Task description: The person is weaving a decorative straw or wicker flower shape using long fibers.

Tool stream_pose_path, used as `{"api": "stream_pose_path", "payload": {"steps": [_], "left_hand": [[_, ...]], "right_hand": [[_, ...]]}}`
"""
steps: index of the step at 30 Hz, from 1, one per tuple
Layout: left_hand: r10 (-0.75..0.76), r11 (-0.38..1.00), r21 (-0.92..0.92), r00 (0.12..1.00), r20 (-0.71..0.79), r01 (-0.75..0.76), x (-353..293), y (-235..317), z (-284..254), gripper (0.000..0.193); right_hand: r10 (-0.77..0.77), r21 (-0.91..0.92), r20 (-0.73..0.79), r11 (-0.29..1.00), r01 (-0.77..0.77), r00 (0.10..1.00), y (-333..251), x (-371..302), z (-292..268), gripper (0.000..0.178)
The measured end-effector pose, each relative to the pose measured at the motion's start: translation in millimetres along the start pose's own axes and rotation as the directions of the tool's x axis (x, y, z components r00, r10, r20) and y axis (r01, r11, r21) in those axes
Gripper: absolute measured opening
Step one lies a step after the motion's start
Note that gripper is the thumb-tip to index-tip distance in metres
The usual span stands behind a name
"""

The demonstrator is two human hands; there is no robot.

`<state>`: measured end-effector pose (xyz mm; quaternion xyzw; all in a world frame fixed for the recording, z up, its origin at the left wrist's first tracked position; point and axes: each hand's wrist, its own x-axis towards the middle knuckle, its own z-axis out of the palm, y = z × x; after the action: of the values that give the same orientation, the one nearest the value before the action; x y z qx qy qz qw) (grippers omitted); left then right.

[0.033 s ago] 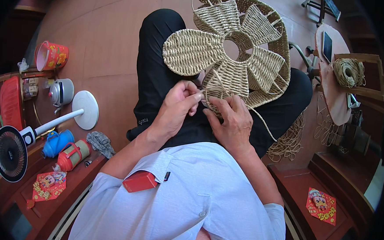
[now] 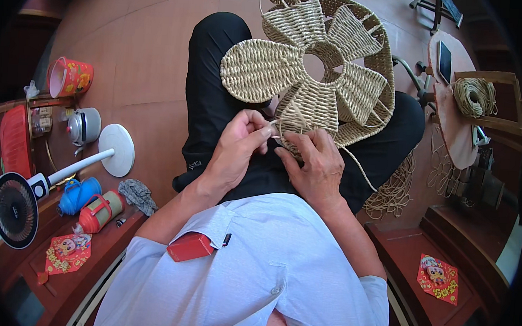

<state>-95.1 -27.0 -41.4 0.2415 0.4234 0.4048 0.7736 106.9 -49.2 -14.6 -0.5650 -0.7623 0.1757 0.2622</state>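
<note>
A flower-shaped piece of woven straw cord (image 2: pixel 312 100), with several petals around a round hole, rests on my lap. Its nearest petal is unfinished at the lower end, where loose strands stick out. Between the thumb and finger of my left hand (image 2: pixel 241 139) is pinched a strand of straw cord (image 2: pixel 272 123) at this petal's lower left corner. My right hand (image 2: pixel 316 166) is closed on the petal's lower edge, its fingertips largely hiding what they grip. From beside its knuckles a loose cord (image 2: pixel 361 168) trails to the right across my dark trousers.
Cord coils lie on the floor (image 2: pixel 391 192) and on a wooden frame (image 2: pixel 475 97) at the right, near a phone (image 2: pixel 444 62). Left stand a white fan (image 2: pixel 16 211), a kettle (image 2: pixel 84 126), flasks (image 2: pixel 99 212) and a red bucket (image 2: pixel 70 77).
</note>
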Motion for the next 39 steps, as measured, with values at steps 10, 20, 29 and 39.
{"api": "stream_pose_path", "payload": {"steps": [10,20,29,39], "left_hand": [[0.058,0.986,-0.156,0.997,-0.052,-0.065,-55.1,71.8,-34.0,0.023],[0.434,0.891,0.228,0.593,-0.678,-0.392,-165.2,338.7,-348.5,0.016],[0.888,0.072,0.622,0.234,-0.396,0.78,-189.9,444.0,-420.6,0.037],[0.349,-0.025,0.928,0.867,0.356,-0.371,-16.9,67.0,-9.3,0.018]], "right_hand": [[-0.179,-0.033,-0.122,0.984,0.176,0.976,0.4,8.4,6.8,0.026],[-0.199,-0.046,-0.183,0.98,0.194,0.963,5.7,10.8,19.6,0.018],[-0.078,0.134,-0.292,0.983,0.122,0.953,3.2,9.6,20.2,0.018],[0.001,0.129,-0.257,0.991,0.033,0.966,1.3,10.0,13.6,0.016]]}}
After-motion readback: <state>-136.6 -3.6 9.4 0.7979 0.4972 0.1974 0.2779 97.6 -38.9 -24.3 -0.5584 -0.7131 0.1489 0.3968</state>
